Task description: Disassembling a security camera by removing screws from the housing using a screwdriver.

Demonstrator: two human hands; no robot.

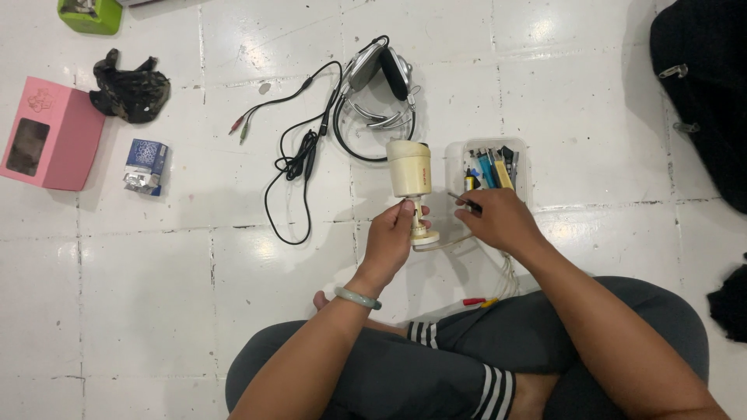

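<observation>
You are sitting cross-legged on the white tiled floor (pixel 156 311), holding the cream camera (pixel 409 169) upright above your lap, your left hand (pixel 391 237) clamped on its stalk just above the round base (pixel 425 239) so the joint is facing your right hand (pixel 502 222), which is pinching a thin tool (pixel 461 201) beside that stalk. The pink box (pixel 48 144) with a dark window is lying far left, the clear tool tray (pixel 492 167) just behind your right hand within reach, and a small blue-and-white packet (pixel 145 166) is resting near the box.
</observation>
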